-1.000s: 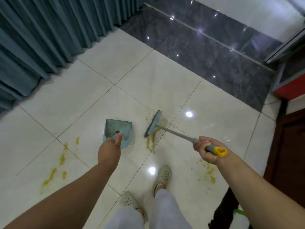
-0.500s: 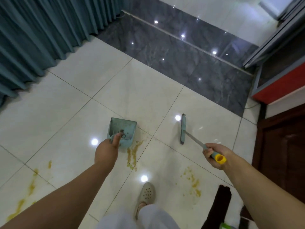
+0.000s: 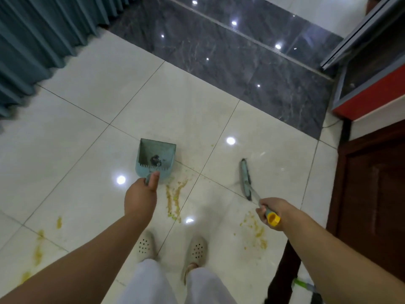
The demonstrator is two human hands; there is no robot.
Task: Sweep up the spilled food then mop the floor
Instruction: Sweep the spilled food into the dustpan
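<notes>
Left hand [image 3: 140, 199] grips teal dustpan [image 3: 156, 160] handle, thumb on top; dark debris inside pan. Right hand [image 3: 270, 210] grips broom [image 3: 246, 178] handle near its yellow end cap, broom head on the white tile floor [image 3: 83, 150]. Yellow spilled food [image 3: 174, 199] streaks between the two hands, more smears at left and right. Teal curtain [image 3: 43, 34] upper left.

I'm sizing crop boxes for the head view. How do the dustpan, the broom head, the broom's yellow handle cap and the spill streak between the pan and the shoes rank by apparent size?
1. dustpan
2. spill streak and broom head: similar length, too close to rank
3. yellow handle cap, smallest even though nearest the camera
</notes>
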